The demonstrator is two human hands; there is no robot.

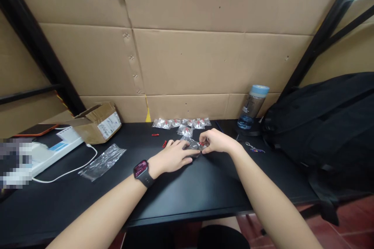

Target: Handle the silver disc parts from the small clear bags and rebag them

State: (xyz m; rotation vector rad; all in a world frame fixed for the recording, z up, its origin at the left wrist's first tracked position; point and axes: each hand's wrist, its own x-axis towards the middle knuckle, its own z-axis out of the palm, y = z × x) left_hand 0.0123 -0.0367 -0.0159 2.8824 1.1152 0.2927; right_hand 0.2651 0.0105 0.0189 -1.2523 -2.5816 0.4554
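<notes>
A clear plastic packet (pixel 193 146) with something red at its right end lies on the black table between my hands. My left hand (pixel 174 156), a watch on its wrist, rests with fingers spread over the packet's left side. At the packet's right end, the thumb and fingers of my right hand (pixel 212 141) pinch the plastic near the red part. Just behind, one small clear packet with a round silvery item and red piece (pixel 185 130) sits in front of a row of several similar packets (pixel 175 123). Two red loops (pixel 155 135) (pixel 164 144) lie left of them.
Left on the table (pixel 187 198) are an open cardboard box (pixel 97 122), an unfilled clear bag (pixel 103 161) and a white power strip (pixel 55 155) with a cable. To the right stand a blue-lidded bottle (pixel 251 107), a small charm (pixel 257 150) and a black backpack (pixel 324 124).
</notes>
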